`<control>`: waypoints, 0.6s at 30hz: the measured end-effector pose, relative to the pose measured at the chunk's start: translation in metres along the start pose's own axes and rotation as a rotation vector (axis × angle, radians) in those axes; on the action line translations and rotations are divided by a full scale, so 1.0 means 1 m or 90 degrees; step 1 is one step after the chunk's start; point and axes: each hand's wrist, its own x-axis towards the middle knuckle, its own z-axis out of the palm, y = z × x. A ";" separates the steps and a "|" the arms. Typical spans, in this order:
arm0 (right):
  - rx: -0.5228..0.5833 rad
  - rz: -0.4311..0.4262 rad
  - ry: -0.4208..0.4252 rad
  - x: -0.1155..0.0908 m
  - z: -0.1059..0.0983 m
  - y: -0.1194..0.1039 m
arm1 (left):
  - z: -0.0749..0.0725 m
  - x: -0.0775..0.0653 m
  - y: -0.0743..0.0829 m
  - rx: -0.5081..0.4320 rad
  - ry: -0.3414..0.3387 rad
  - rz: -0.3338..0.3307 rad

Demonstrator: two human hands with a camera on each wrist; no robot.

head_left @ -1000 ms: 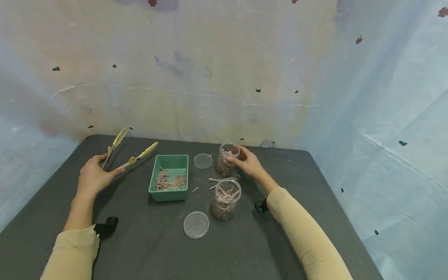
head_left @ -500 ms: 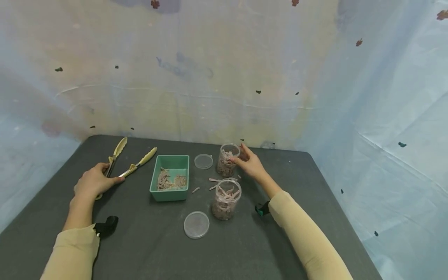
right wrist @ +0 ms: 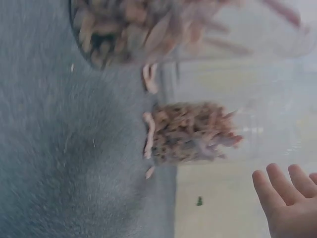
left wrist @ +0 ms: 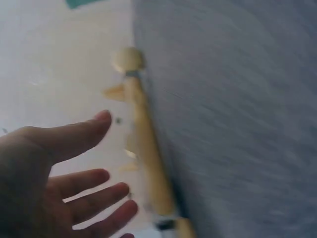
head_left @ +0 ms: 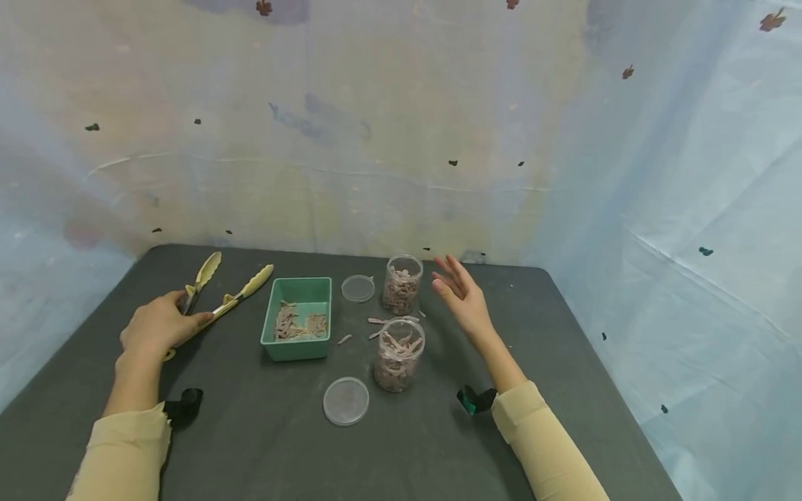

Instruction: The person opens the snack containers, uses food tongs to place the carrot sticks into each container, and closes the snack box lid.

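Observation:
A pair of yellow-tipped tongs [head_left: 241,293] lies spread on the table at the left. My left hand [head_left: 150,323] is over its handle end; in the left wrist view the fingers [left wrist: 99,202] and thumb are extended beside the tongs [left wrist: 151,158], with a gap between. My right hand [head_left: 464,300] is raised with fingers spread, just right of the far clear jar [head_left: 401,289], and holds nothing. That jar is filled with brownish strips. A second such jar [head_left: 396,365] stands nearer, also uncovered and full of strips.
Between the tongs and jars sits a green tray [head_left: 294,350] with some strips inside. One clear lid [head_left: 358,288] lies by the far jar, another lid [head_left: 346,401] in front. Several loose strips [head_left: 377,321] lie around the jars. A plastic sheet [head_left: 351,139] hangs behind the table.
My left hand has lowered the tongs to the table and loosened from them. My right hand has let go of the far jar and drawn away to the right.

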 end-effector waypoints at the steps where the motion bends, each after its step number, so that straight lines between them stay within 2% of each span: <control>1: 0.008 -0.005 0.002 -0.004 0.000 -0.001 | -0.003 -0.002 0.004 -0.007 0.018 0.013; 6: 0.043 -0.032 -0.010 -0.024 0.001 -0.004 | -0.015 -0.017 0.037 -0.087 0.135 0.125; 11: 0.051 -0.065 -0.081 -0.040 0.005 -0.002 | -0.019 -0.038 0.079 -0.187 0.234 0.288; 15: 0.074 -0.092 -0.162 -0.047 0.007 0.002 | -0.012 -0.054 0.111 -0.246 0.259 0.427; 18: 0.091 -0.084 -0.218 -0.052 0.008 0.005 | -0.003 -0.064 0.130 -0.263 0.224 0.531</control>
